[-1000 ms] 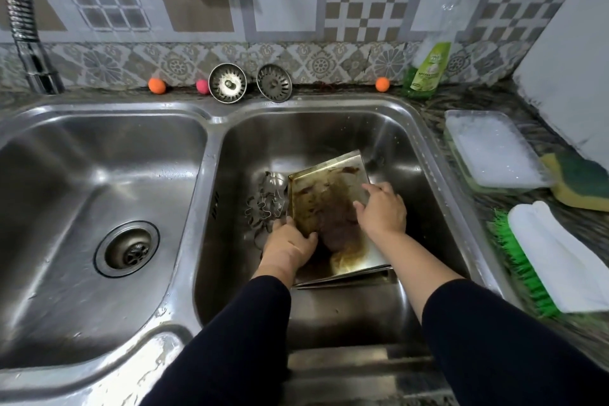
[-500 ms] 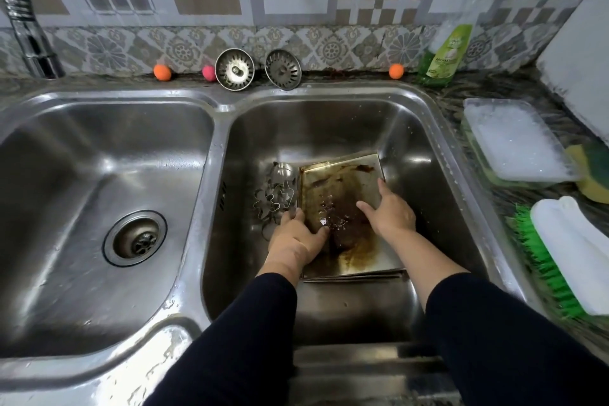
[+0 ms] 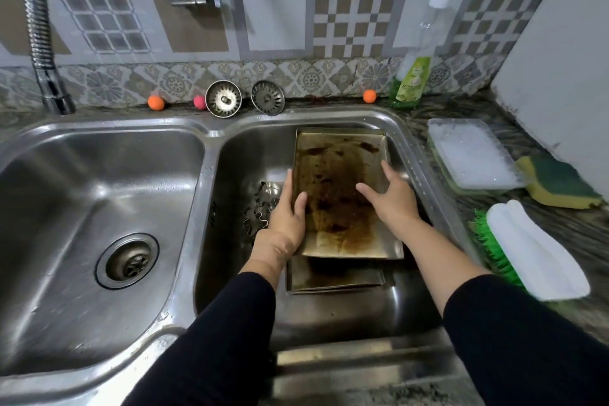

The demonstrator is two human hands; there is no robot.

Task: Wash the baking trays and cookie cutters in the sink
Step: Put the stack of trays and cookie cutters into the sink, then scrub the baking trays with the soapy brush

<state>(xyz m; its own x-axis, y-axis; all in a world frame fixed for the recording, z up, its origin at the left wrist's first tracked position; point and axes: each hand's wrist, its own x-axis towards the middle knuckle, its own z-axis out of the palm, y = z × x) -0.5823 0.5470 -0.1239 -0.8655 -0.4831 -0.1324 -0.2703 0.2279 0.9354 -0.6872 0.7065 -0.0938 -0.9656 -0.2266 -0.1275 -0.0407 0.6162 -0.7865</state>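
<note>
Top tray [image 3: 342, 194]: in the right basin of the sink [image 3: 211, 194], tilted up, stacked over a second tray [image 3: 333, 277]; caked brown.
Left hand [image 3: 286, 214]: I grip its left rim, thumb inside.
Right hand [image 3: 390, 198]: fingers spread loosely over its right edge; I cannot tell if I'm gripping it.
Cookie cutters [image 3: 258, 208]: on the basin floor, just left of the trays.
Handling: thin stiff metal, probably light, greasy and slippery; I'd hold the raised rims on both long sides.
Sponge [image 3: 560, 181]: on the worktop, right.
</note>
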